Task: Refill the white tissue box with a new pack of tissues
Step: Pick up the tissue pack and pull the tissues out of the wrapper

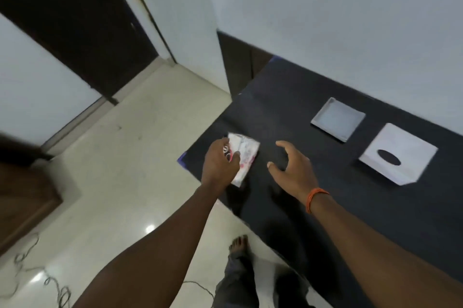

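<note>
A pack of tissues (244, 157) in white wrapping with pink print lies near the left corner of the black table (300, 107). My left hand (219, 164) is closed around its left side. To the right of the pack, my right hand (293, 167) hovers over the table with fingers spread and nothing in it. The white tissue box cover (398, 154), with a dark oval slot on top, stands further right. Behind it lies the box's flat white base tray (338, 118), separate from the cover.
The table runs along a white wall (325, 19). A pale tiled floor (125, 157) lies to the left, with a thin cable (50, 282) on it. A dark doorway (75, 19) is at the far left. My foot (239, 245) shows by the table edge.
</note>
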